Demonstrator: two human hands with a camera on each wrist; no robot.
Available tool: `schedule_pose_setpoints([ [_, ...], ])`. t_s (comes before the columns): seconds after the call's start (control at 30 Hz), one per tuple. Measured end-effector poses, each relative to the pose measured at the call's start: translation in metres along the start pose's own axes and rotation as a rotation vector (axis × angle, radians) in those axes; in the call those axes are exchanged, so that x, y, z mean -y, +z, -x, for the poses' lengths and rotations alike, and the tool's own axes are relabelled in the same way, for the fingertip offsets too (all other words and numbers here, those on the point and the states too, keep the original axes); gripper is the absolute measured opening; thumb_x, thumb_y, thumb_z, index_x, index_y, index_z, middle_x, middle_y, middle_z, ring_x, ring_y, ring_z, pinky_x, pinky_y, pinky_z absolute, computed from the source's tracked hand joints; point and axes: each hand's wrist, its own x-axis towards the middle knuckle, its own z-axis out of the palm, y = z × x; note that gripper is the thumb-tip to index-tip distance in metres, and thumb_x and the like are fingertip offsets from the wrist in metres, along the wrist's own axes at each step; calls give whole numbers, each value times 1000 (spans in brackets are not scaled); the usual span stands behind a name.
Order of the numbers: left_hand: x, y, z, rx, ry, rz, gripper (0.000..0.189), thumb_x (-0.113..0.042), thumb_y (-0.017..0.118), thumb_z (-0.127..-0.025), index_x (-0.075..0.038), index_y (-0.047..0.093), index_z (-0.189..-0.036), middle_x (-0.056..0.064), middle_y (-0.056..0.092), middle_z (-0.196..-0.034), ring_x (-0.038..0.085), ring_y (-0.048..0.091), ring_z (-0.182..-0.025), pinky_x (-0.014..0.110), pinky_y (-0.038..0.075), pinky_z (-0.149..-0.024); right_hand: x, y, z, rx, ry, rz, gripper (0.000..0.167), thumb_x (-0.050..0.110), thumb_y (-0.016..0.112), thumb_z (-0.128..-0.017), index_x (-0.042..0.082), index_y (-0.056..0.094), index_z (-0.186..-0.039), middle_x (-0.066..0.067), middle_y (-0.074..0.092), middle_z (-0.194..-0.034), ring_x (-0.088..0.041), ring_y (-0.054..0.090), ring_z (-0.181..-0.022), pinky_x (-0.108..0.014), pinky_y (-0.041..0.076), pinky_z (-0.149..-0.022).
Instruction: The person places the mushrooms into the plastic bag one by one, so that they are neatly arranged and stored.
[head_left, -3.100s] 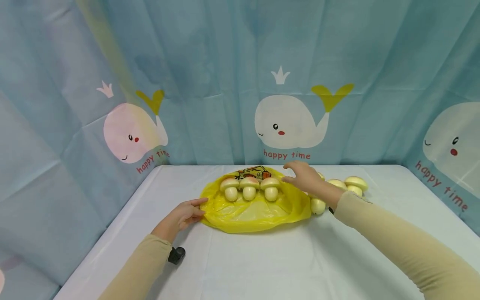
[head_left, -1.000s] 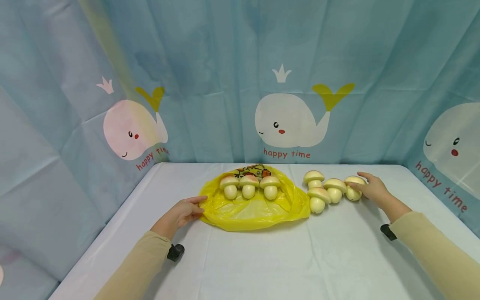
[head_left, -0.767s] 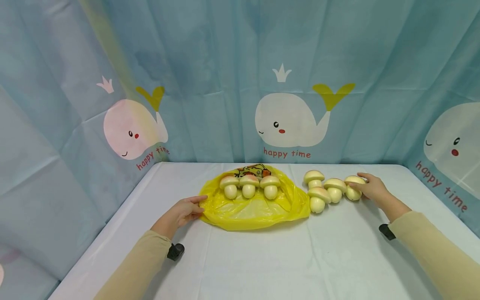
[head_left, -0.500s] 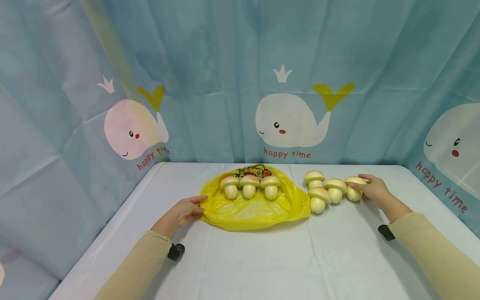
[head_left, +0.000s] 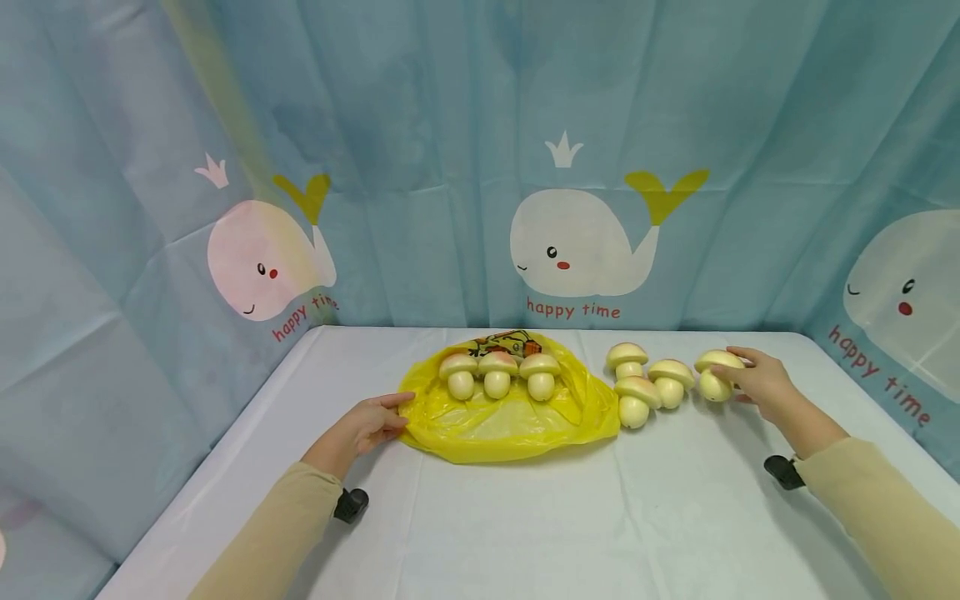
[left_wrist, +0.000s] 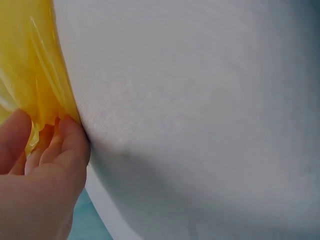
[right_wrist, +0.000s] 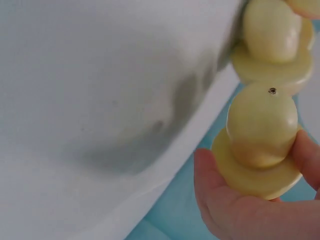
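Observation:
My left hand [head_left: 369, 427] pinches the left edge of a yellow plastic bag [head_left: 498, 446]; the left wrist view shows the thin film [left_wrist: 42, 65] between thumb and fingers. The bag lies spread with its mouth toward me, and three toy mushrooms [head_left: 497, 375] stand in a row in it. At the right, my right hand [head_left: 765, 383] grips a cream toy mushroom [head_left: 716, 371] by its cap. In the right wrist view the underside of that mushroom's stem [right_wrist: 262, 122] shows, with a small dark hole.
Beside the bag's right end stand three more mushrooms: one at the back [head_left: 627, 358], one in front [head_left: 636, 404] and one to the right [head_left: 671, 383]. A white cloth covers the table [head_left: 517, 533]. A blue whale-print curtain [head_left: 420, 208] closes off the back and sides.
My right hand has gone from above the bag to the rightmost mushroom and taken hold of it. That mushroom has just shifted slightly right, away from its neighbour. The left hand stays at the bag.

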Motion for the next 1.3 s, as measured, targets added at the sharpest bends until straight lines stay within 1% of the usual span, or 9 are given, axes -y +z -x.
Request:
schedule_pose_setpoints([
  [0.13, 0, -1, 0, 7, 2, 0, 55, 12, 54, -92, 0, 43, -145, 24, 33, -151, 25, 49, -109, 33, 44, -91, 5, 0, 6, 22, -41, -8, 77, 33, 49, -101, -4, 6, -153, -43, 15, -146, -49, 35, -126, -32, 51, -79],
  [0.27, 0, -1, 0, 10, 2, -2, 54, 11, 55, -92, 0, 44, -145, 23, 34, -150, 24, 51, -106, 32, 45, -90, 14, 3, 13, 45, -72, -20, 78, 35, 50, -101, -4, 6, -153, -43, 16, -146, -44, 41, -122, -26, 51, -75],
  [0.33, 0, -1, 0, 6, 1, -4, 54, 11, 54, -93, -1, 45, -144, 23, 36, -149, 23, 52, -105, 31, 46, -88, 18, 5, 16, 49, -75, -24, 79, 35, 50, -101, -4, 7, -153, -42, 18, -146, -36, 48, -115, -25, 51, -76],
  [0.4, 1, -1, 1, 8, 1, -8, 54, 11, 54, -93, 0, 44, -144, 23, 36, -149, 22, 52, -103, 30, 46, -86, 22, 7, 19, 56, -78, -32, 79, 36, 50, -101, -4, 7, -153, -41, 20, -146, -25, 54, -104, -25, 52, -77],
  [0.5, 1, -1, 1, 5, 2, -10, 54, 11, 54, -92, 0, 45, -144, 23, 37, -149, 22, 53, -101, 30, 46, -84, 27, 11, 22, 67, -84, -64, 78, 35, 51, -101, -3, 8, -153, -39, 21, -146, -7, 56, -87, -25, 53, -77],
  [0.57, 1, -1, 2, 5, 3, -9, 54, 11, 54, -92, 0, 45, -144, 24, 37, -149, 22, 53, -101, 30, 46, -85, 31, 14, 25, 80, -100, -97, 77, 33, 51, -101, -4, 7, -153, -39, 21, -147, -3, 57, -81, -25, 54, -76],
  [0.73, 1, -1, 2, -2, 6, -6, 54, 12, 55, -92, 0, 45, -144, 24, 36, -149, 23, 52, -104, 31, 46, -88, 40, 22, 31, 102, -137, -162, 77, 29, 51, -102, -6, 6, -153, -39, 21, -146, -1, 59, -79, -25, 55, -75],
  [1.03, 2, -1, -1, -8, -1, -14, 54, 11, 56, -92, -1, 46, -143, 23, 37, -149, 25, 52, -106, 33, 46, -89, 53, 41, 43, 112, -170, -206, 77, 29, 52, -101, -7, 8, -152, -37, 25, -144, -2, 58, -83, -25, 54, -78],
  [1.3, 2, -1, -2, -10, 3, -4, 54, 11, 55, -92, -1, 46, -144, 23, 36, -149, 25, 51, -107, 33, 46, -89, 63, 65, 48, 96, -164, -281, 74, 27, 55, -100, -5, 13, -153, -33, 25, -148, 0, 56, -86, -24, 53, -79],
])
